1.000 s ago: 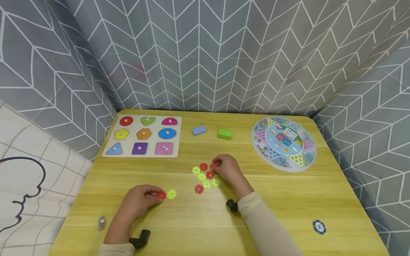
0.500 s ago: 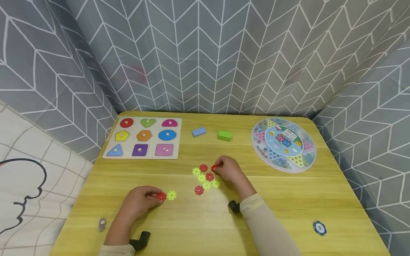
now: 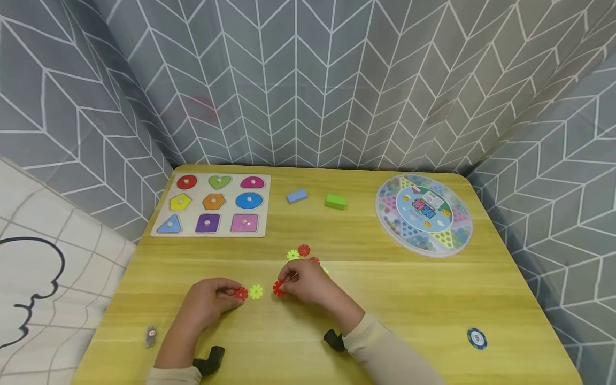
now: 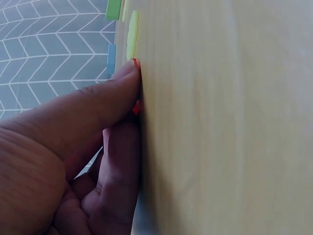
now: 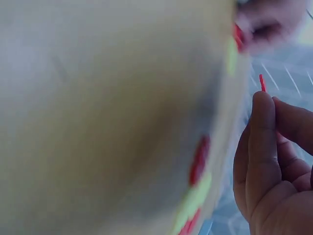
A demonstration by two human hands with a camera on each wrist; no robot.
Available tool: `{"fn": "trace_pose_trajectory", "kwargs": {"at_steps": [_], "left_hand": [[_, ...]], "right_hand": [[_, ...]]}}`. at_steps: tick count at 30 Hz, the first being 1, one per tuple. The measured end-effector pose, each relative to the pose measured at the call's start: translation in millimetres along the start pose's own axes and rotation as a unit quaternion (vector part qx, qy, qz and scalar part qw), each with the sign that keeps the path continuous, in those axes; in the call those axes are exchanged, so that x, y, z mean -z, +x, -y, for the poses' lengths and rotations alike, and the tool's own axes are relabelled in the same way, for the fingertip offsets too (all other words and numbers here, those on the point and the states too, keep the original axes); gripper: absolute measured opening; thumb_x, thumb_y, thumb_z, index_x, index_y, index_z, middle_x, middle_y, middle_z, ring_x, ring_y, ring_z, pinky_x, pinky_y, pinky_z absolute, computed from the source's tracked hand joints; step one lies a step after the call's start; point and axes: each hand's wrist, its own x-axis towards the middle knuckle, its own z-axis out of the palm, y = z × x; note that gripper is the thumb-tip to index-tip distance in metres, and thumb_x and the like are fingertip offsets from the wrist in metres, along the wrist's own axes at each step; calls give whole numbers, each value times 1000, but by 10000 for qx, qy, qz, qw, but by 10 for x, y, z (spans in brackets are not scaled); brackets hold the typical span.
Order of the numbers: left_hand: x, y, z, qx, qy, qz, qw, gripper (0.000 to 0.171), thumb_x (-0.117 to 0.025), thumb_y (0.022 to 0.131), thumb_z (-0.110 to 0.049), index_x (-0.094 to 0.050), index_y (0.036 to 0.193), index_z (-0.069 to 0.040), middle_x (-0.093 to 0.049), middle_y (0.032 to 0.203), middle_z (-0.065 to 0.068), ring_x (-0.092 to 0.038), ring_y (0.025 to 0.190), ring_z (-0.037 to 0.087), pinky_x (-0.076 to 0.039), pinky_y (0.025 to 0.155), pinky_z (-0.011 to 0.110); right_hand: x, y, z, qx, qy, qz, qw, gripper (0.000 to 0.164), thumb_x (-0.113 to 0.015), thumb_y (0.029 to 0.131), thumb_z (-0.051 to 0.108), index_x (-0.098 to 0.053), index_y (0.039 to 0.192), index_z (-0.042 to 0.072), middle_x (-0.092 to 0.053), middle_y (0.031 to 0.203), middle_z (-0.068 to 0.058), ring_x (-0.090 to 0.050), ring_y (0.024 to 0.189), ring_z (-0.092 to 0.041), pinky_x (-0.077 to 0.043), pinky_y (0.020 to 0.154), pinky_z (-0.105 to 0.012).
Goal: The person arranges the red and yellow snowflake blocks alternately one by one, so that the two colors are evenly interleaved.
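Between the thumb and fingers of my left hand is a red notched disc, held at the tabletop; only slivers of it show in the left wrist view. A yellow-green notched disc lies flat just right of it. My right hand pinches another red notched disc, a short way right of the yellow-green one. The right wrist view has this pinched disc edge-on above the fingertips, apart from the table. Behind the right hand lie several loose discs, red and yellow-green, partly hidden by that hand.
A shape puzzle board lies at the back left. A blue block and a green block lie behind the discs. A round game board is back right, a poker chip front right, a small grey figure front left.
My right hand has carried its red disc from the loose discs leftward and nearer, toward the yellow-green disc. My left hand has stayed in place on its red disc.
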Motion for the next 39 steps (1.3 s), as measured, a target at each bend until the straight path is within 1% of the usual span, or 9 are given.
{"fn": "trace_pose_trajectory", "kwargs": {"at_steps": [5,10,14,18,21,24,32,35,39], "left_hand": [[15,5,-11,60,-1,-6,10000,28,-90,82,-18,-80,107,-9,-70,91,-2,-66,82,14,-53,76,35],[6,6,-14,60,-19,25,10000,29,-91,81,-17,-80,107,-9,-70,92,-1,-65,81,14,-54,76,34],[3,11,-14,42,-30,31,10000,30,-91,81,-17,-80,107,-8,-70,92,-1,-65,80,14,-54,74,33],[6,15,-22,47,-61,32,10000,30,-91,81,-17,-80,107,-8,-70,92,-1,-65,81,15,-54,74,33],[9,18,-24,56,-35,51,10000,29,-90,82,-17,-80,108,-8,-70,91,0,-66,81,15,-54,76,34],[11,18,-27,61,-33,89,9999,30,-90,83,-18,-79,109,-8,-70,92,-1,-66,82,14,-54,77,35],[15,11,-29,-77,21,148,9999,32,-91,81,-20,-80,108,-7,-71,91,-2,-66,81,13,-54,76,35],[27,0,-26,-74,62,176,9998,31,-91,81,-20,-80,107,-8,-72,90,-3,-66,81,13,-54,76,36],[36,-15,-18,-59,57,204,9998,29,-91,81,-19,-80,106,-9,-73,90,-3,-67,82,13,-55,76,35]], "right_hand": [[-239,61,82,111,-961,185,9951,17,-78,87,-1,-70,82,13,-61,74,12,-55,70,-4,-49,67,-21],[-308,128,137,112,-1556,87,9877,15,-78,86,0,-71,79,11,-61,73,10,-54,68,-4,-48,66,-21],[-322,171,175,276,-2146,58,9763,11,-77,87,3,-73,81,12,-62,77,8,-55,73,-5,-48,70,-21],[-327,188,223,409,-2645,113,9635,10,-77,89,4,-77,95,12,-64,84,6,-58,80,-8,-50,77,-22],[-338,187,251,499,-2849,271,9569,22,-71,93,1,-79,110,13,-67,92,4,-59,84,-9,-50,80,-22],[-358,184,264,561,-3017,407,9509,29,-65,97,0,-80,117,15,-67,97,3,-59,85,-9,-50,80,-21],[-404,117,243,575,-2977,430,9520,31,-64,97,0,-81,116,18,-65,96,4,-59,82,-8,-49,77,-19],[-416,100,248,586,-3023,426,9504,31,-66,96,0,-81,116,18,-65,96,5,-59,82,-7,-49,78,-19],[-421,75,264,556,-2951,386,9531,29,-67,96,1,-81,116,17,-65,94,5,-59,81,-7,-49,77,-19]]}}
